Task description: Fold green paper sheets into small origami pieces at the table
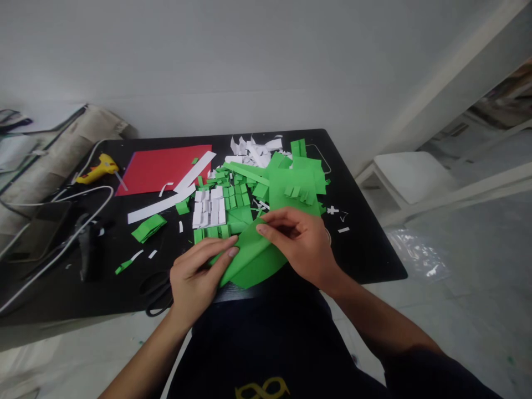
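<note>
A folded green paper sheet (249,257) lies at the near edge of a black table (374,244). My left hand (197,277) presses its left side with fingers flat along the fold. My right hand (301,241) pinches its upper right edge with fingertips. Just behind the sheet sits a pile of green paper pieces (291,183) and small white cut strips (210,210). Black scissors (155,293) lie on the table left of my left hand.
A red paper sheet (162,166) and long white strips (166,202) lie at the back left. A yellow glue gun (97,169) with cables sits far left, next to a black tool (85,244). A white chair (409,177) stands right of the table. A wall is behind.
</note>
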`<state>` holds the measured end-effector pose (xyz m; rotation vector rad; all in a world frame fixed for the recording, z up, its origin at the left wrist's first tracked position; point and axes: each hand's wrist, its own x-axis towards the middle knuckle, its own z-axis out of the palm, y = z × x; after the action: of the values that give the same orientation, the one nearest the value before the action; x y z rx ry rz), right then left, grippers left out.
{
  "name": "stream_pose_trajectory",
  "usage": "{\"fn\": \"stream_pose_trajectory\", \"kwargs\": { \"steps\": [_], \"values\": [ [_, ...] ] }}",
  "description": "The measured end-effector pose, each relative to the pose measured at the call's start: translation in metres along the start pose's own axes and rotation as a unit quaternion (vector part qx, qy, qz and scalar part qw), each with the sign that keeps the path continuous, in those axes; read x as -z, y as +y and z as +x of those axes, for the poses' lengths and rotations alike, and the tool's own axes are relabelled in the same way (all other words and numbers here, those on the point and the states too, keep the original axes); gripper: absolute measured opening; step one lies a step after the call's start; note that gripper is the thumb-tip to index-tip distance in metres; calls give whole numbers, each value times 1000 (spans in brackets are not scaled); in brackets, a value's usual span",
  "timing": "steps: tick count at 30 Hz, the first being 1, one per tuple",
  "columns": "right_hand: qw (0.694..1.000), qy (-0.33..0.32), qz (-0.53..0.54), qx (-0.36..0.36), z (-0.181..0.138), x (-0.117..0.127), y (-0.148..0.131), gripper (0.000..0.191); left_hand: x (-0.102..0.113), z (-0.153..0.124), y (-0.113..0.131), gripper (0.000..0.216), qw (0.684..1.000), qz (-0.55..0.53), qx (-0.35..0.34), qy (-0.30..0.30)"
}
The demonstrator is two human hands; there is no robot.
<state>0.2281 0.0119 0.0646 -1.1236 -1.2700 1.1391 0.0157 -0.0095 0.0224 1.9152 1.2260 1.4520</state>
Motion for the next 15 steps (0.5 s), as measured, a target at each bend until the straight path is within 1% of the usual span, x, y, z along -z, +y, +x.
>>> {"fn": "stream_pose_trajectory", "kwargs": {
  "steps": [3, 7, 8, 10, 11, 15],
  "values": [
    [1000, -11, -9, 4, 0, 1, 4, 14, 4, 2, -1, 20, 999, 2, 36, -29],
    [999, -42, -34, -5, 0, 1, 8, 14, 9, 17, 4, 27, 991, -32, 104, -82],
    [998, -54, -41, -7, 1, 1, 9, 14, 10, 22, 7, 26, 988, -35, 116, -99],
    [995, -81, -51, -7, 1, 1, 10, 14, 10, 32, 10, 16, 982, -43, 128, -129],
    [994, -97, -52, -6, 1, 1, 11, 14, 9, 37, 11, 13, 979, -53, 134, -144],
    [988, -147, -45, -17, 3, 2, 7, 17, 6, 45, 6, 19, 956, -138, 188, -179]
  ]
}}
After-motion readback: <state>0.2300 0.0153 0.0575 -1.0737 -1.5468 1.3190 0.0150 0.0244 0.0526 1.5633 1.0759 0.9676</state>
